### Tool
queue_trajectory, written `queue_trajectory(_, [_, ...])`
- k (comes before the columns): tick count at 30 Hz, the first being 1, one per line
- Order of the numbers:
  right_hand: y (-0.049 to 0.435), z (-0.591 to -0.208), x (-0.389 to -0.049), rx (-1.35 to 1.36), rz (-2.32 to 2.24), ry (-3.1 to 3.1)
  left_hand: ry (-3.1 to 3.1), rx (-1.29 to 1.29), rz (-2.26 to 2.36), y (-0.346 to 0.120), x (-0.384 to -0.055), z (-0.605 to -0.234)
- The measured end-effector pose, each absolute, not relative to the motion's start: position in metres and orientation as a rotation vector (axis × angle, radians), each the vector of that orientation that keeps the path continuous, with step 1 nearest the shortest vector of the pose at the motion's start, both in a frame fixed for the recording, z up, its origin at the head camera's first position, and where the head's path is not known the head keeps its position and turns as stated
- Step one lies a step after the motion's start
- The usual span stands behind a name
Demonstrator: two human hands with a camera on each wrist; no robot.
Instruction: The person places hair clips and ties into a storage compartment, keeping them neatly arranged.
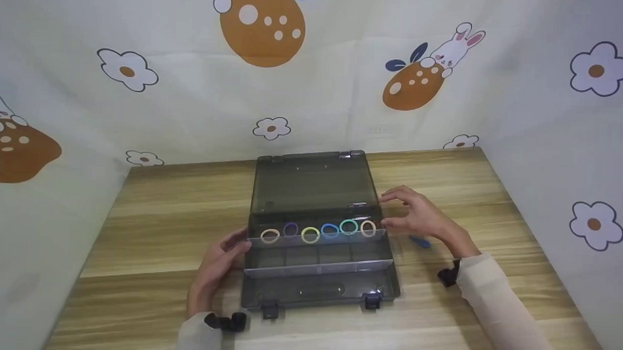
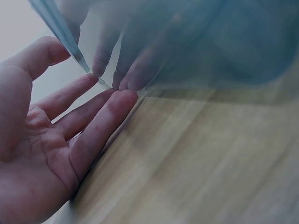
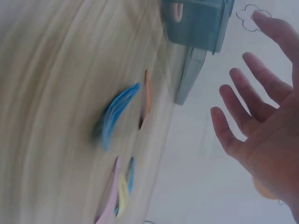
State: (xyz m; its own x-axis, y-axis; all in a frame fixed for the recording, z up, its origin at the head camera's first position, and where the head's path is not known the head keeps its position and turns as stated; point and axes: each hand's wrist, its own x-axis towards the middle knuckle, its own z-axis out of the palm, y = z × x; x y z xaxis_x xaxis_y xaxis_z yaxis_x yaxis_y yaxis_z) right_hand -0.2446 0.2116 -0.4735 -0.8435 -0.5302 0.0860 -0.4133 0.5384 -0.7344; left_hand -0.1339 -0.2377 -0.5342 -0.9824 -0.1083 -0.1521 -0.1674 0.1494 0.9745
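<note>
A dark see-through plastic storage box (image 1: pixel 320 286) lies with its lid (image 1: pixel 311 183) folded back toward the wall. Clear dividers cross it lengthwise, and several coloured rings like hair ties (image 1: pixel 310 235) stand in a row along the rear divider. At the box's left side is my left hand (image 1: pixel 218 262), its thumb by the rim and its straight fingertips touching the outer wall (image 2: pixel 196 56). My right hand (image 1: pixel 419 215) is beside the right edge near the hinge, fingers spread and holding nothing. In the right wrist view its fingers extend toward the box corner (image 3: pixel 194 25).
On the wood-grain table (image 1: pixel 164 242) right of the box lies a blue band (image 1: pixel 420 242). The right wrist view also has an orange band (image 3: pixel 148 100), a pink band (image 3: pixel 110 196) and a yellow band (image 3: pixel 123 193). A printed curtain (image 1: pixel 324 92) surrounds the table's back and sides.
</note>
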Motion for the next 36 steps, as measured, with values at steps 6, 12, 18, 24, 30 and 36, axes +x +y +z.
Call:
queue_trajectory(6, [0.231,-0.485,-0.250,-0.767,-1.181,2.626,2.363,-0.306,1.977,-0.239,-0.134,-0.534])
queue_trajectory(12, [0.252,-0.493,-0.258,-0.731,-1.146,2.657,2.354,-0.318,1.959,-0.240,-0.134,-0.534])
queue_trajectory(18, [0.265,-0.496,-0.266,-0.685,-1.099,2.659,2.339,-0.323,1.963,-0.241,-0.134,-0.533])
queue_trajectory(24, [0.270,-0.499,-0.273,-0.690,-1.082,2.608,2.335,-0.315,1.954,-0.242,-0.132,-0.532])
queue_trajectory(30, [0.269,-0.500,-0.278,-0.762,-1.053,2.571,2.339,-0.295,1.954,-0.241,-0.132,-0.532])
queue_trajectory(36, [0.267,-0.500,-0.279,-0.780,-0.970,2.611,2.333,-0.292,1.972,-0.239,-0.134,-0.533])
